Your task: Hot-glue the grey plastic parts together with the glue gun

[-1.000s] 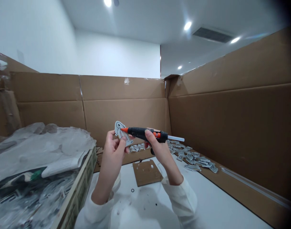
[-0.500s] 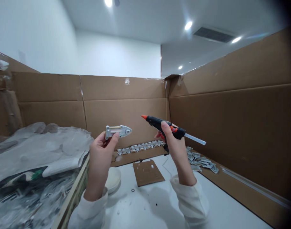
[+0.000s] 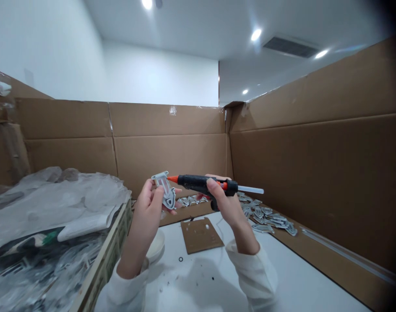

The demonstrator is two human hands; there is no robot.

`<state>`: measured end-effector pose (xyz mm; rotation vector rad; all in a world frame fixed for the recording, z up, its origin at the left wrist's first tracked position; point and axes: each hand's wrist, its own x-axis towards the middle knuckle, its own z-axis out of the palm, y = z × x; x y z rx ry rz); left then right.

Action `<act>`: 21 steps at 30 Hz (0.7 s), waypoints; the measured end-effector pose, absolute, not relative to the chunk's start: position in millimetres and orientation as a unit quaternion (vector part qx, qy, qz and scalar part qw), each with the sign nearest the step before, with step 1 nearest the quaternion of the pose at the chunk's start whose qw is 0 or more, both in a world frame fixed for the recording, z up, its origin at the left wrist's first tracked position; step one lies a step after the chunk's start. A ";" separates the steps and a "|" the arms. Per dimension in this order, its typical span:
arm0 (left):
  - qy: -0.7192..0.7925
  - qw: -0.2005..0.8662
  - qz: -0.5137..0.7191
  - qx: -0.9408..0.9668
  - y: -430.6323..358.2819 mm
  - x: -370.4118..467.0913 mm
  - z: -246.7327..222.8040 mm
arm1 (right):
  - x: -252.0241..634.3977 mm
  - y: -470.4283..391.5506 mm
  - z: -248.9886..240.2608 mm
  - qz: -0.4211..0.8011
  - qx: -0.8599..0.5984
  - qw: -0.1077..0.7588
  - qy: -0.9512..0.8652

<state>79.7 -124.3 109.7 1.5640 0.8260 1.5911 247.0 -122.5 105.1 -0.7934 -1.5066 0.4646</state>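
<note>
Above the white surface [image 3: 295, 268], roughly mid-view, we have the grey frame-like piece [image 3: 167, 190] tilted, its squared end up and its pointed end down. Our left hand [image 3: 147, 208] pinches it, thumb across the face; our right hand [image 3: 226, 206] is wrapped around the black glue gun [image 3: 196, 183]. Its tapered orange nozzle [image 3: 173, 178] is at the piece's upper edge; whether they touch, we cannot tell. We would do best to keep the pinch firm, rest the tip lightly on the rim, squeeze evenly, and keep our fingertips clear of the heat. The piece looks like moulded plastic, smooth and ridged; a translucent glue stick [image 3: 251, 189] juts from the gun's back. Beyond, similar pieces stand in a row [image 3: 191, 199], and more lie in a loose heap [image 3: 272, 219] to the right. Below are a matt cardboard square [image 3: 201, 236] flecked with white and a thin dark ring [image 3: 180, 259]. At left, crinkled plastic film [image 3: 71, 190] covers a ribbed crate [image 3: 103, 255].
</note>
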 end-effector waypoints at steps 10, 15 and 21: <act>0.326 0.378 0.614 0.611 -125.2 82.9 107.6 | 243.8 -114.3 104.7 0.185 -0.345 0.620 -0.680; 0.327 0.373 0.612 0.616 -125.8 83.1 107.7 | 243.7 -111.5 99.4 0.193 -0.364 0.637 -0.652; 0.307 0.390 0.607 0.620 -130.7 84.4 108.9 | 245.5 -111.7 95.7 0.205 -0.365 0.667 -0.616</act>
